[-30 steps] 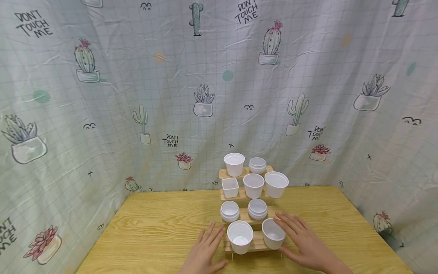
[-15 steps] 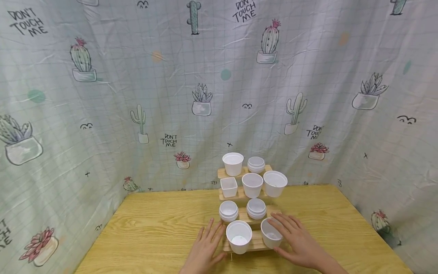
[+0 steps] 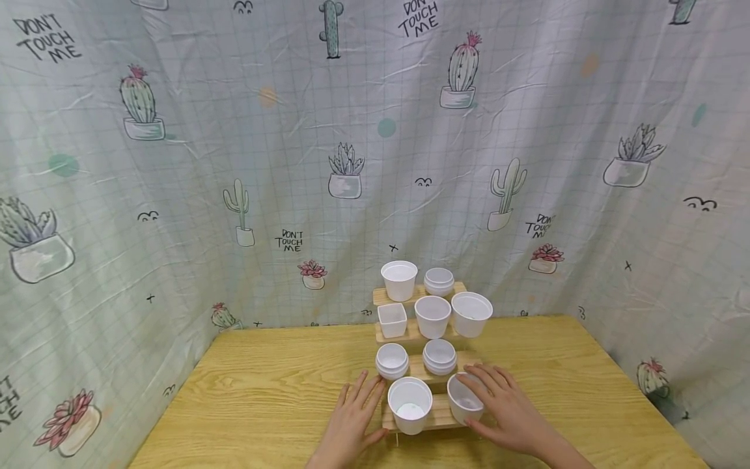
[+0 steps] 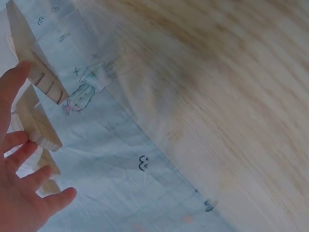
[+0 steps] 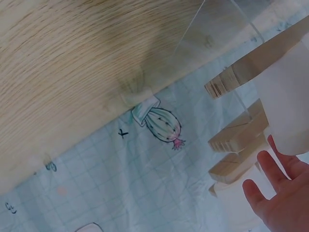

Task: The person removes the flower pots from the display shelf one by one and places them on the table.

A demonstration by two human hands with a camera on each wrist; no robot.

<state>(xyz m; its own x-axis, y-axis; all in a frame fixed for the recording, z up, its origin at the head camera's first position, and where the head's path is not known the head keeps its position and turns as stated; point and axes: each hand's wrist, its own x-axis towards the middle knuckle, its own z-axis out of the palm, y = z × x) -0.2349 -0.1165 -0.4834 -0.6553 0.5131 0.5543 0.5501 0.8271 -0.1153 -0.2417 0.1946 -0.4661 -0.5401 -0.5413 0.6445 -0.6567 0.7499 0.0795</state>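
Several white plant pots stand on a stepped wooden rack. My left hand (image 3: pixel 350 420) is at the rack's left end, fingers extended, thumb by the front edge of the lowest board (image 3: pixel 442 420). In the left wrist view its fingers lie along the board ends (image 4: pixel 42 128). My right hand (image 3: pixel 515 417) spreads around the right side of the front right pot (image 3: pixel 459 404); the thumb is low by its front, the fingers over its rim. Firm contact cannot be told. The front left pot (image 3: pixel 410 423) stands between the hands. Seen from the right wrist, the right fingers (image 5: pixel 275 171) are extended beside a white pot.
Two round pots, left (image 3: pixel 392 371) and right (image 3: pixel 439 368), sit one step up. Above them are a square pot (image 3: pixel 392 322), two tapered pots and, on the top board, two more. The rack stands on a wood-grain table (image 3: pixel 281 384) before a cactus-print curtain (image 3: pixel 293 143).
My right hand has shifted left, farther over the front right pot. My left hand has moved slightly forward along the rack's end. The pots keep their places on the boards.
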